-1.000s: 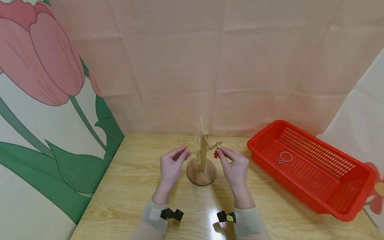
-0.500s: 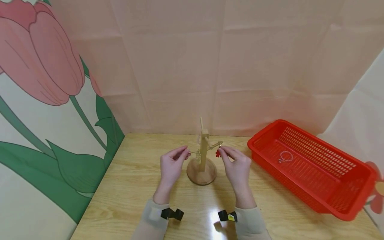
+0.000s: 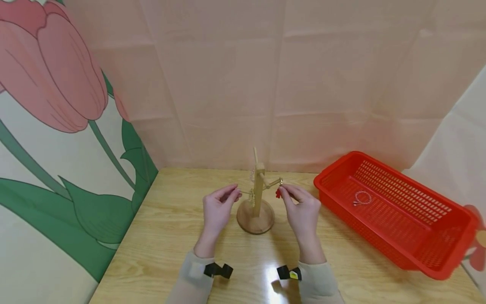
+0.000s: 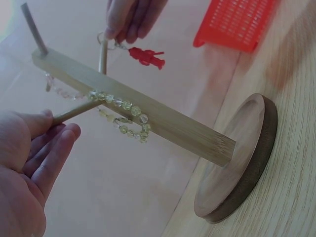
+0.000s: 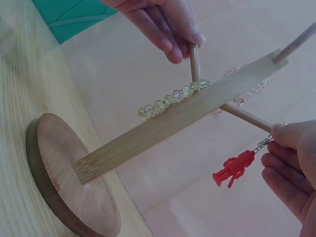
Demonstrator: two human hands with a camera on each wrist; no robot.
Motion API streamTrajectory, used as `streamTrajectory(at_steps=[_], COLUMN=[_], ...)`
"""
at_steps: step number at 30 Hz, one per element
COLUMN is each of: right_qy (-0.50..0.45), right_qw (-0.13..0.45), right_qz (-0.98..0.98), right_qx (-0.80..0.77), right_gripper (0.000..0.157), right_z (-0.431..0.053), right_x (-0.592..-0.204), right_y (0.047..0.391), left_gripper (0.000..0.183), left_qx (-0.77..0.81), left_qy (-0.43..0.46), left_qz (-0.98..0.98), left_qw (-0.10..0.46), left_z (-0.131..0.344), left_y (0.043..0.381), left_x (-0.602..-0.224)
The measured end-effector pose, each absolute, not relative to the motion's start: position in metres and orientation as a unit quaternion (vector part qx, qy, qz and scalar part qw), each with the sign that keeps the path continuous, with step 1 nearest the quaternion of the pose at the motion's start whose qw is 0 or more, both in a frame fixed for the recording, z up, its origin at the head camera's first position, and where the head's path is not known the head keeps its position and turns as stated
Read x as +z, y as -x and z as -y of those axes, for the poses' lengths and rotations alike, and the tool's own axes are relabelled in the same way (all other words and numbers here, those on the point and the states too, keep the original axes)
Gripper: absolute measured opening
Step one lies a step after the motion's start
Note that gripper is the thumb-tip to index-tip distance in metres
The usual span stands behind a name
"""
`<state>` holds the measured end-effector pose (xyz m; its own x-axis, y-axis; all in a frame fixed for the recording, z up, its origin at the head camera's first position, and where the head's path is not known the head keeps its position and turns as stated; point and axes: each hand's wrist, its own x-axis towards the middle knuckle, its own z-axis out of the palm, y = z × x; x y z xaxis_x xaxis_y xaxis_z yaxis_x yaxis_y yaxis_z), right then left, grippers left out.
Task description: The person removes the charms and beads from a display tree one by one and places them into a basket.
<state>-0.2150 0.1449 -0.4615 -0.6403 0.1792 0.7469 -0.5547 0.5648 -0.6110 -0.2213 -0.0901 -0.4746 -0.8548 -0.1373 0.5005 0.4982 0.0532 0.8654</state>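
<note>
A wooden stand point(image 3: 258, 190) with a round base and several pegs stands upright on the table. My left hand point(image 3: 218, 207) pinches the end of its left peg point(image 4: 79, 112) between thumb and fingers. A bracelet of pale yellow and clear beads point(image 4: 129, 109) hangs on that peg, against the post. At the tip of the right peg point(image 5: 246, 117), my right hand point(image 3: 303, 209) pinches the metal ring of a keychain. The keychain's red figure point(image 5: 234, 168) dangles below on a short chain. Fingers partly hide the ring. A pinkish clear bracelet point(image 4: 64, 93) hangs on another peg behind the post.
A red plastic basket point(image 3: 379, 253) stands on the table to the right. Inside it lies a pale beaded bracelet point(image 3: 362, 198). A pink cloth backdrop point(image 3: 228, 105) rises behind the wooden table point(image 3: 159, 236).
My right hand has shifted slightly to the right, and the keychain ring has moved with it to the outer end of the right peg. My left hand keeps its place on the left peg.
</note>
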Motion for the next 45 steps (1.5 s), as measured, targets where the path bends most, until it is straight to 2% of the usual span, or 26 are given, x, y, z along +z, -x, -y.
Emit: streamTrajectory(at_steps=[8,15,23,45], right_qy=[-0.124,-0.113,-0.12,-0.105], right_qw=[0.427,0.408,0.432,0.425], right_qz=[0.779,0.779,0.761,0.765], right_qx=[0.443,0.462,0.468,0.473], right_gripper=[0.013,0.013,0.013,0.009], right_z=[-0.1444,-0.1466,-0.1466,-0.1522], right_x=[-0.4599,-0.4599,-0.4591,-0.4563], right_y=[0.2154,0.2151,0.2166,0.2145], left_gripper=[0.014,0.014,0.016,0.016], left_qx=[-0.671,-0.679,-0.676,-0.683], left_qy=[0.129,0.128,0.123,0.121], left_qz=[0.69,0.683,0.69,0.687], left_qw=[0.238,0.236,0.228,0.216], left_z=[0.0891,0.0888,0.089,0.091], left_y=[0.2204,0.2214,0.2209,0.2181], left_x=[-0.4739,-0.4738,-0.4754,-0.4727])
